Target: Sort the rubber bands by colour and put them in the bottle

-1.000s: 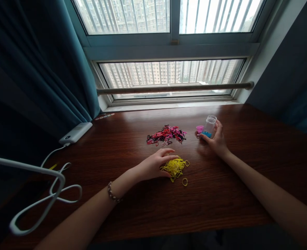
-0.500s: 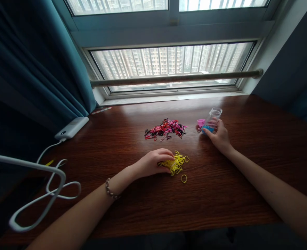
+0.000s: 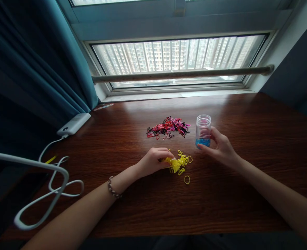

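My left hand pinches a bunch of yellow rubber bands; part of the bunch is hidden by the fingers. Others of the same colour lie beside it on the table, with one loose ring apart to the right. In my right hand is a clear jar, upright and open at the top, with blue contents at its bottom. Behind the left hand spreads a pile of red, pink and black rubber bands.
A white power bank lies at the left with a white cable looping over the table. Blue curtains hang beside it. A rail crosses the window behind the brown table.
My right hand has brought the jar left and nearer, turning it from tilted to upright. The left hand has closed on some yellow rubber bands and lifted them slightly. The view has tipped down.
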{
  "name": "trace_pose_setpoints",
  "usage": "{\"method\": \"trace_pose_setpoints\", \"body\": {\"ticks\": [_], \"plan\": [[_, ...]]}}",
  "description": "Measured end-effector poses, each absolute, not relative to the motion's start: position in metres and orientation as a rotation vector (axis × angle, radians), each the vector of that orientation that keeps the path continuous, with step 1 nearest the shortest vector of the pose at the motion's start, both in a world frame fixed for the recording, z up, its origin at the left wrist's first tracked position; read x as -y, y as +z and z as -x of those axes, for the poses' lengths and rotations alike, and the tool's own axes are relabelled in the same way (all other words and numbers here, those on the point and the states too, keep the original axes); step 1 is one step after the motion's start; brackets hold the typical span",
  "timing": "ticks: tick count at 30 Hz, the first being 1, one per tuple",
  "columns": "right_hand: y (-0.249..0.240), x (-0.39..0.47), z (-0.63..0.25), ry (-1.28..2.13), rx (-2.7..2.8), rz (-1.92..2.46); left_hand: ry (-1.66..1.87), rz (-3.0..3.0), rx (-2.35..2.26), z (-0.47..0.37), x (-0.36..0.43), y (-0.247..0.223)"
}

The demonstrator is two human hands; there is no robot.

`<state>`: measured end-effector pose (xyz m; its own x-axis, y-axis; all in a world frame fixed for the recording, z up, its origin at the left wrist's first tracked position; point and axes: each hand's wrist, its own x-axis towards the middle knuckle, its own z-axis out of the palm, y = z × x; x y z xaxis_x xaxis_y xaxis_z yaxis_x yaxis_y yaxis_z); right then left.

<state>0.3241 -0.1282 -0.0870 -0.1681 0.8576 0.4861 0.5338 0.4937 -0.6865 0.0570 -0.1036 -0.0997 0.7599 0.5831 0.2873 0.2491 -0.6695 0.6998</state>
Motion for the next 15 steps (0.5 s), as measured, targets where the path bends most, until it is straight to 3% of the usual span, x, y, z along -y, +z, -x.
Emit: {"method": "trace_pose_setpoints", "body": {"ticks": [9, 15], "plan": [[-0.072, 0.136, -0.321, 0.422, 2.3, 1.143, 1.035, -1.758, -0.797, -0.058, 0.103, -0.093], [-0.077, 0.142, -0.31, 0.483, 2.396, 1.124, 0.915, -1.926, -0.694, -0.057, 0.105, -0.095]]}}
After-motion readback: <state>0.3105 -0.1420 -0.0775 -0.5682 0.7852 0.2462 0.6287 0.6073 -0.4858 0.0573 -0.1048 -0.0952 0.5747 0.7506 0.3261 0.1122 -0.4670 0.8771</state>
